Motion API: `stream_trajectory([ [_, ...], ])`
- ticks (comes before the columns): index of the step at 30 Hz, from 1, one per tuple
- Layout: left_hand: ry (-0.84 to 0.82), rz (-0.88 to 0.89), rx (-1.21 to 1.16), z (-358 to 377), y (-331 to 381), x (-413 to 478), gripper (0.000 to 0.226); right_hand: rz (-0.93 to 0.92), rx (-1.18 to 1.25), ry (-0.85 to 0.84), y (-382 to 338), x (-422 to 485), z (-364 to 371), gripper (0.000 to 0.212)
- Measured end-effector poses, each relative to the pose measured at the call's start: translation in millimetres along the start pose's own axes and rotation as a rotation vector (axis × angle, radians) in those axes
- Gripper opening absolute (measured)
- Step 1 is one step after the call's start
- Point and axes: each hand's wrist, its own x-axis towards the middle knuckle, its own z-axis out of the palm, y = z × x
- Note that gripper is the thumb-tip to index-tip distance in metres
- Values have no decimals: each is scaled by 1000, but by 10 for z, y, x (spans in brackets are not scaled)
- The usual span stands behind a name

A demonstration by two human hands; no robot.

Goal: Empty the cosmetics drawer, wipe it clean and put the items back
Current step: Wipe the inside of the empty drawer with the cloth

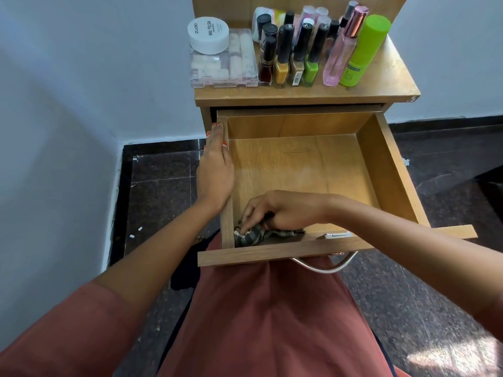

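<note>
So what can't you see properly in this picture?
All in the head view:
- cloth: mostly hidden under the right hand, which also covers that drawer corner.
- back bottles: bodies hidden behind the front nail polishes.
- green bottle label: too small and blurred to read.

We note the right hand (283,210) holding a dark cloth (253,235) in the near-left corner of the drawer (386,170); the left hand (215,170) rests along its left wall.
</note>
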Motion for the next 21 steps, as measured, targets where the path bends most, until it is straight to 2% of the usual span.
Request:
stream_trajectory([
  [3,-3,0,6,6,-11,4,44,-120,-122,8,30,-22,46,55],
  [7,-7,-17,36,10,-15,-7,44,-242,-351,25,24,-105,66,37],
  [11,-5,-22,51,4,-17,-1,44,-229,-568,-8,48,-227,-19,43],
  [17,-22,-21,44,3,-17,-7,44,-72,-434,-138,319,-549,-251,43],
  [21,-14,-23,40,9,-1,-14,44,-15,-260,-83,472,-529,-262,46],
])
